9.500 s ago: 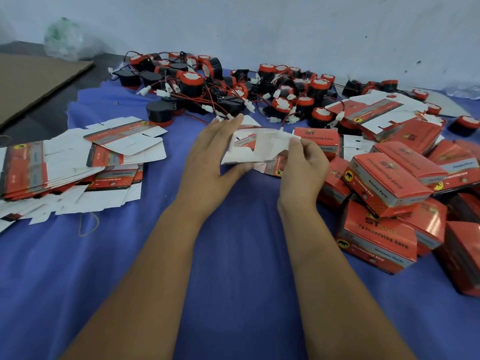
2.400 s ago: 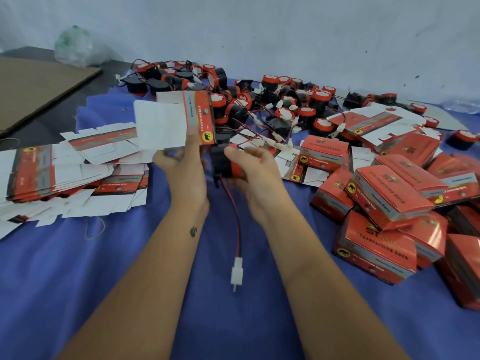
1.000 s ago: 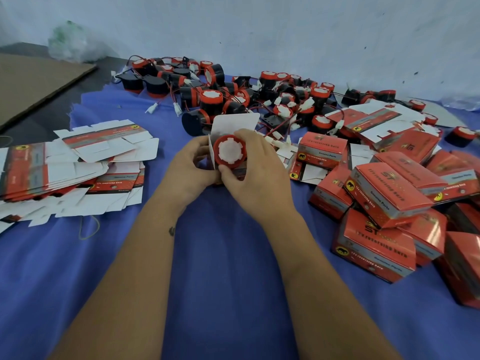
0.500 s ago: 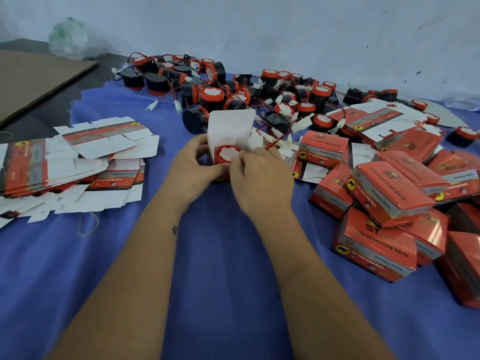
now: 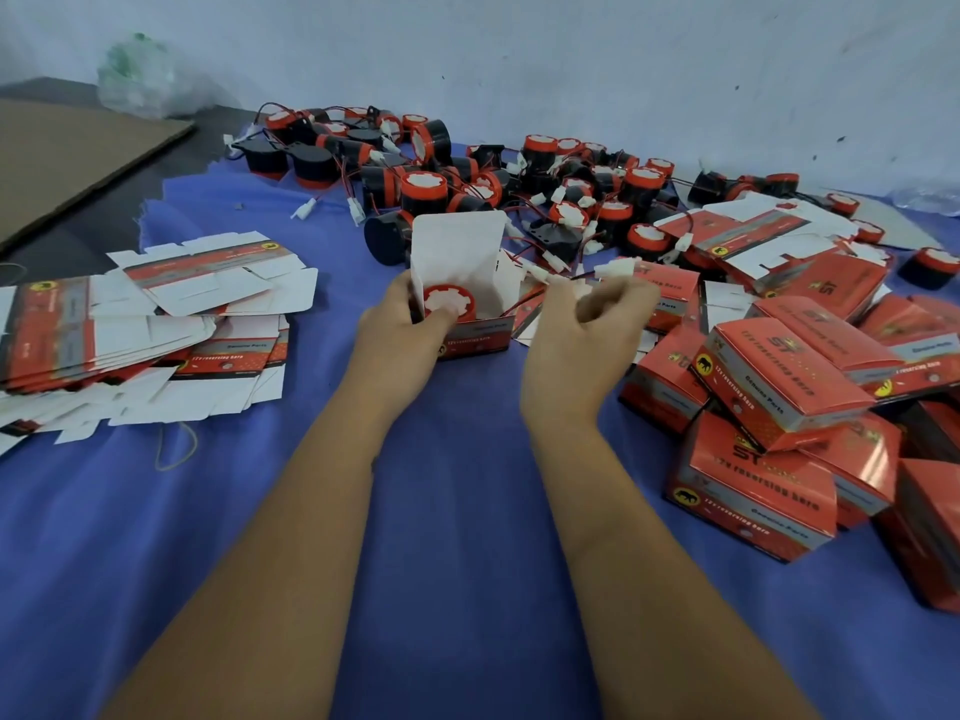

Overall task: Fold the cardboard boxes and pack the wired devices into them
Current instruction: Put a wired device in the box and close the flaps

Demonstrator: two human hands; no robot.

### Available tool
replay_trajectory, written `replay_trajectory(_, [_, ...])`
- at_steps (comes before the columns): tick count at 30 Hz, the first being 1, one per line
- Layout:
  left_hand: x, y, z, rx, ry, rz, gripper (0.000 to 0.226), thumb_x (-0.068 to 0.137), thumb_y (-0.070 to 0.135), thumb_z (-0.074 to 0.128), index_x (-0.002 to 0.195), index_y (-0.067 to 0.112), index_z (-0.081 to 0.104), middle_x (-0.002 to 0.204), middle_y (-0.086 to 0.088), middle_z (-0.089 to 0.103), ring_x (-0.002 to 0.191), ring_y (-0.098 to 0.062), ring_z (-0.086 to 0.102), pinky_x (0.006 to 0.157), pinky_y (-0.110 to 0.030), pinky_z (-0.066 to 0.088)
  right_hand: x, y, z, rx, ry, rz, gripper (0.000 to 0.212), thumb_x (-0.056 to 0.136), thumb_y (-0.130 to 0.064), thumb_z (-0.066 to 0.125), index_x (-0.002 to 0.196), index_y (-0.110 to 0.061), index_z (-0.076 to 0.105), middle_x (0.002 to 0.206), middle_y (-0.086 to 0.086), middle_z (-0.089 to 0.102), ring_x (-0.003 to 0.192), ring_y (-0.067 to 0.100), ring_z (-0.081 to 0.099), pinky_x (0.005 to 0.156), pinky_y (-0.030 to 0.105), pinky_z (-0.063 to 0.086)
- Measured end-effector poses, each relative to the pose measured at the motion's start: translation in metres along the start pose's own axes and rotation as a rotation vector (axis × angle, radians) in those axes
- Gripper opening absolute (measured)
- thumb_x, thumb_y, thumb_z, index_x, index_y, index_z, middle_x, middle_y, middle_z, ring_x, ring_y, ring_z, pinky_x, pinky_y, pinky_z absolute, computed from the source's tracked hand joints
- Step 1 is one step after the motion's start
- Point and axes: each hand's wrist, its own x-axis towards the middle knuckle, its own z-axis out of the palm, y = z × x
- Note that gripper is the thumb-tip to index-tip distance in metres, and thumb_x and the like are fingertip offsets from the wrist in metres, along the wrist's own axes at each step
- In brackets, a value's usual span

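An open red box (image 5: 475,339) stands on the blue cloth with its white lid flap (image 5: 457,246) upright. A red-and-white round device (image 5: 450,304) sits inside it. My left hand (image 5: 402,330) grips the box's left side, thumb on the device's face. My right hand (image 5: 589,330), blurred, pinches the device's red-black wire (image 5: 530,299) just right of the box, its white connector (image 5: 618,267) sticking out past the fingers.
Loose wired devices (image 5: 519,184) are heaped behind the box. Flat unfolded cartons (image 5: 145,314) are stacked at the left. Closed red boxes (image 5: 789,387) pile up at the right. A brown cardboard sheet (image 5: 72,153) and a plastic bag (image 5: 140,77) lie far left.
The device has sunk into the box. My right hand left the device's top and moved right, taking the wire and connector. The left hand keeps holding the box.
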Motion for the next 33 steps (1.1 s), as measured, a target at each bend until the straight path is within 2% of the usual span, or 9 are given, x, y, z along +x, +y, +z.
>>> replay_trajectory(4, [0.002,0.002,-0.002,-0.014,0.033,-0.036,0.033,0.094,0.026,0.057,0.125,0.036,0.054,0.107,0.018,0.063,0.095,0.002,0.058,0.063,-0.009,0.041,0.019,0.001,-0.007,0.228,0.122,0.311,0.031,0.086,-0.017,0.071,0.096,-0.026,0.043,0.071,-0.006,0.045,0.056,0.003,0.044,0.055,0.017,0.042])
replay_trajectory(8, [0.001,0.005,-0.002,-0.086,0.081,-0.065,0.033,0.091,0.02,0.053,0.12,0.034,0.061,0.113,0.007,0.067,0.101,-0.011,0.062,0.07,-0.02,0.044,0.03,-0.003,-0.012,0.258,-0.073,0.405,0.009,0.091,-0.012,0.064,0.093,-0.02,0.061,0.059,-0.008,0.053,0.047,0.006,0.041,0.046,0.02,0.036])
replay_trajectory(13, [-0.004,0.007,0.001,0.03,0.061,0.01,0.032,0.087,0.032,0.068,0.117,0.035,0.058,0.107,0.016,0.065,0.099,-0.002,0.06,0.066,-0.01,0.042,0.027,-0.016,-0.011,0.252,-0.337,0.247,0.015,0.092,-0.011,0.065,0.079,-0.017,0.065,0.047,-0.013,0.045,0.041,0.005,0.032,0.043,0.019,0.03])
replay_trajectory(17, [-0.006,0.008,0.002,0.077,0.055,0.048,0.037,0.089,0.026,0.066,0.125,0.026,0.058,0.115,0.006,0.067,0.107,-0.013,0.062,0.087,-0.031,0.053,0.019,-0.022,-0.009,0.237,-0.518,0.115,0.013,0.093,-0.011,0.064,0.08,-0.011,0.066,0.049,-0.005,0.052,0.043,0.006,0.041,0.045,0.016,0.036])
replay_trajectory(21, [-0.007,0.009,0.004,0.117,0.077,0.054,0.025,0.09,0.025,0.062,0.115,0.03,0.059,0.106,0.011,0.067,0.101,-0.012,0.062,0.076,-0.023,0.049,0.014,-0.022,-0.007,0.197,-0.628,0.038,0.02,0.095,-0.023,0.055,0.09,-0.013,0.072,0.071,0.001,0.068,0.079,0.007,0.064,0.076,0.014,0.048])
replay_trajectory(25, [-0.007,0.009,0.005,0.118,0.09,0.058,0.029,0.09,0.025,0.063,0.118,0.031,0.059,0.108,0.01,0.067,0.101,-0.012,0.062,0.078,-0.024,0.049,0.012,-0.02,-0.005,0.131,-0.606,0.102,0.035,0.101,-0.033,0.046,0.093,-0.016,0.076,0.093,0.004,0.075,0.1,0.002,0.064,0.092,0.022,0.048])
replay_trajectory(27, [-0.009,0.009,0.005,0.11,0.086,0.076,0.028,0.09,0.025,0.064,0.117,0.03,0.061,0.107,0.01,0.068,0.1,-0.01,0.063,0.078,-0.025,0.051,0.01,-0.016,-0.002,-0.062,-0.554,-0.029,0.021,0.097,-0.025,0.058,0.09,-0.02,0.077,0.099,-0.003,0.073,0.109,0.006,0.06,0.097,0.031,0.046])
replay_trajectory(29, [-0.01,0.009,0.005,0.091,0.082,0.098,0.028,0.09,0.025,0.063,0.117,0.029,0.062,0.105,0.011,0.069,0.098,-0.006,0.064,0.078,-0.023,0.051,0.01,-0.008,-0.001,-0.328,-0.52,-0.165,0.011,0.089,-0.023,0.068,0.094,-0.031,0.074,0.105,-0.015,0.067,0.123,0.006,0.046,0.109,0.038,0.03])
replay_trajectory(33, [-0.01,0.009,0.006,0.079,0.09,0.101,0.029,0.09,0.025,0.064,0.118,0.029,0.061,0.103,0.015,0.067,0.096,-0.002,0.061,0.076,-0.018,0.048,0.01,0.005,-0.004,-0.635,-0.529,-0.455,0.03,0.082,-0.02,0.075,0.11,-0.028,0.07,0.109,-0.004,0.07,0.128,0.005,0.033,0.11,0.042,0.016])
